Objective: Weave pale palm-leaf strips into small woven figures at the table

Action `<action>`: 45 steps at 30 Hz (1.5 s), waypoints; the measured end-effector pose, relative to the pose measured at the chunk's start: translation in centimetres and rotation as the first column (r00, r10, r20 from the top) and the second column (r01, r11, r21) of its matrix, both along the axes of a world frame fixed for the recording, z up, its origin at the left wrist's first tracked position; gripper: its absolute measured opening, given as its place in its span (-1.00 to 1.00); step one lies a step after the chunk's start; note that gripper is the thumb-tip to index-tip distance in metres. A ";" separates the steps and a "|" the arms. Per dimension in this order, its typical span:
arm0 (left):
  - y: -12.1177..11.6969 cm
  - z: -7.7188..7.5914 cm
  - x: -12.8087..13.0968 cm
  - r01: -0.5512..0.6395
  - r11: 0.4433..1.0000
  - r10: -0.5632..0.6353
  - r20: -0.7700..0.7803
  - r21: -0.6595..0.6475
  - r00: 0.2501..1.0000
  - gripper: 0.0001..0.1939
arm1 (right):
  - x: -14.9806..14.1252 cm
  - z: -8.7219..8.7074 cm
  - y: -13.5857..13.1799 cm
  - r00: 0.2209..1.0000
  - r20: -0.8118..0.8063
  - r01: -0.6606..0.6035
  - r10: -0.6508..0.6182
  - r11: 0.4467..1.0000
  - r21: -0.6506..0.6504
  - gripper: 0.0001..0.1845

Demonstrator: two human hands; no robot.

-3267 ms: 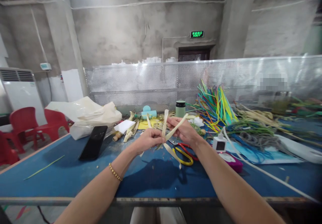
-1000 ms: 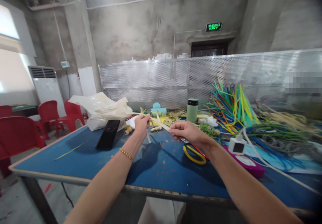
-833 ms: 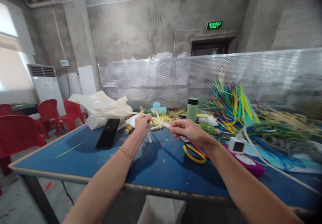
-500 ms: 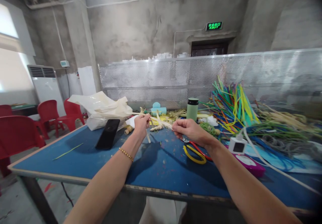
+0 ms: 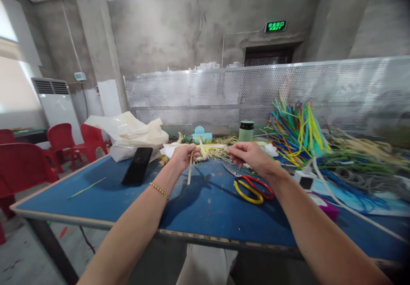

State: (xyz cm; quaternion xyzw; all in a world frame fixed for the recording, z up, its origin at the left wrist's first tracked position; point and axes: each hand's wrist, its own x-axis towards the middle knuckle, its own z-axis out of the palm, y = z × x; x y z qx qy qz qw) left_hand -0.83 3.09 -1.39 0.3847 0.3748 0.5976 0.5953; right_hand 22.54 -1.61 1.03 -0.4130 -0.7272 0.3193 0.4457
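Observation:
A pale, flat strip of dried plant fibre (image 5: 214,146) stretches between my two hands above the table. My left hand (image 5: 183,156) pinches one part of it, and a narrow end (image 5: 190,174) hangs down below those fingers. The fingertips of my right hand (image 5: 246,153) are closed on the strip's other end. Under and beside my right hand lie scissors (image 5: 250,189) with one red and one yellow handle, their blades apart. Behind the strip is a knotted pale fibre piece (image 5: 203,146), partly hidden.
On the blue table (image 5: 128,210) lie a black phone (image 5: 137,166), a crumpled plastic bag (image 5: 134,133) and a thin green strip (image 5: 86,188). A green jar (image 5: 246,132), bundled coloured strips (image 5: 297,131) and a charger with a white cable (image 5: 305,180) are to the right.
My right hand has moved slightly right and up, uncovering the scissor blades. The strip looks more level, and its hanging end points straighter down. The view has shifted slightly.

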 end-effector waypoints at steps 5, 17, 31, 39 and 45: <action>0.1 0.2 -0.1 0.059 0.997 -0.061 0.031 0.047 0.998 -0.83 | 0.5 0.2 0.4 0.992 0.026 0.126 -0.126 0.992 0.007 -0.69; -1.0 0.0 0.8 -0.130 0.826 0.347 -0.313 0.548 0.884 -0.83 | 1.2 0.3 0.9 0.850 0.290 0.371 -0.441 0.890 0.264 -0.83; -2.4 0.5 1.3 0.304 0.905 -0.205 -0.321 0.296 0.925 -0.40 | 1.2 0.2 0.9 0.949 0.066 0.298 -0.309 0.944 0.143 -0.85; -2.9 0.4 1.2 0.343 0.902 -0.193 -0.468 0.261 0.863 -0.68 | 1.2 0.6 0.5 0.937 -0.060 0.347 -0.343 0.906 0.244 -0.79; -3.3 0.5 1.1 0.383 0.896 -0.235 -0.491 0.225 0.839 -0.59 | 1.0 0.6 0.1 0.961 -0.076 0.276 -0.266 0.940 0.201 -0.73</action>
